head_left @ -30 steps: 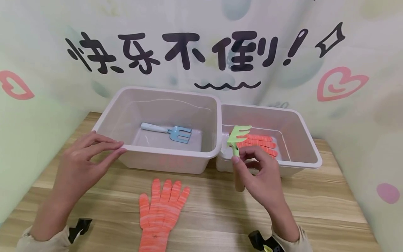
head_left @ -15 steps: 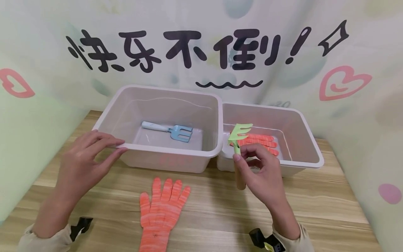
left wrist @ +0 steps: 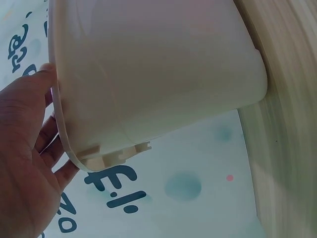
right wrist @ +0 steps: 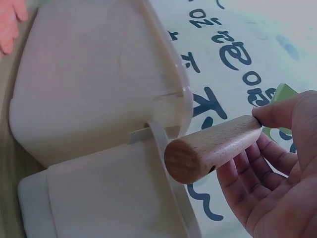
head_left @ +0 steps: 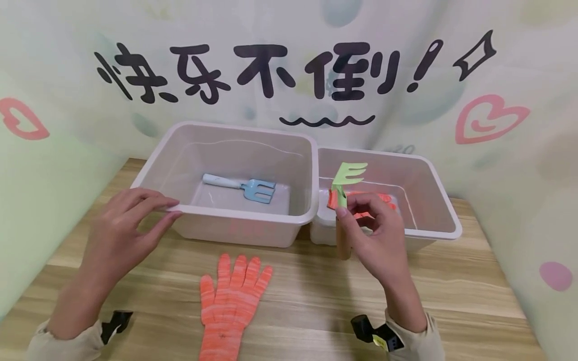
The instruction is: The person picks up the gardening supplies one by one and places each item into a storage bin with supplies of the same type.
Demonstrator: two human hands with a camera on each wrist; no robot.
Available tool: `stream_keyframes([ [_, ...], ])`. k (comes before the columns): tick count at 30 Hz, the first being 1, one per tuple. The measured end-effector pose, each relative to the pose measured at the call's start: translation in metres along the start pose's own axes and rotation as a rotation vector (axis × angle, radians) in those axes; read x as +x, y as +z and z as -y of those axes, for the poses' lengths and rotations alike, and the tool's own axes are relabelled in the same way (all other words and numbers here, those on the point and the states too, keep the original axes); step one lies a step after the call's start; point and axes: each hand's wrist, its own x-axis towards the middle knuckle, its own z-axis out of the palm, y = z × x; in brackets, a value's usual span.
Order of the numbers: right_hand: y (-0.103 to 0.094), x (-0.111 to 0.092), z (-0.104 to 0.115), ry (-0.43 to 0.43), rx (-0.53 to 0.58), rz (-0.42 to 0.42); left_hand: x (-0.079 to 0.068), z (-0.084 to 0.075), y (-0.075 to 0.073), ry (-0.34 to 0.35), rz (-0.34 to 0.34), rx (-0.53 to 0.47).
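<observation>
My right hand [head_left: 377, 240] pinches a small hand rake [head_left: 349, 174] with a light green, several-pronged head and a wooden handle [right wrist: 213, 146]. The rake stands nearly upright over the front rim of the right plastic bin [head_left: 433, 233], prongs up. Inside that bin lies an orange knitted glove [head_left: 331, 199], partly hidden by the rake and my fingers. With thumb and fingers, my left hand [head_left: 122, 233] holds the front left rim of the larger left bin [head_left: 244, 215]. A light blue hand fork [head_left: 257, 190] lies on that bin's floor.
Another orange glove [head_left: 228, 311] lies flat on the wooden table [head_left: 298, 311], fingers toward the bins. The two bins stand side by side, their rims meeting. A printed cloth backdrop [head_left: 271, 25] hangs close behind and at both sides.
My right hand has raised the hand rake slightly, its head now higher over the right bin and more upright. My left hand stays on the left bin's rim.
</observation>
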Motion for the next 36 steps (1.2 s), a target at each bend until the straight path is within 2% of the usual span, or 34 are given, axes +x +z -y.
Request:
stream_keyframes([
  [8,0.005,0.003,0.000,0.031,-0.007,0.017,-0.002,0.003,0.000,-0.013,0.012,-0.003],
  [17,0.012,0.004,-0.005,0.050,0.007,0.045,-0.003,0.005,0.001,0.015,0.003,-0.012],
  [26,0.016,0.014,-0.002,-0.001,-0.053,0.057,0.002,0.005,-0.001,0.034,0.001,-0.028],
  [36,0.012,0.026,0.004,0.054,-0.102,0.104,-0.002,0.004,0.002,0.014,0.003,-0.042],
])
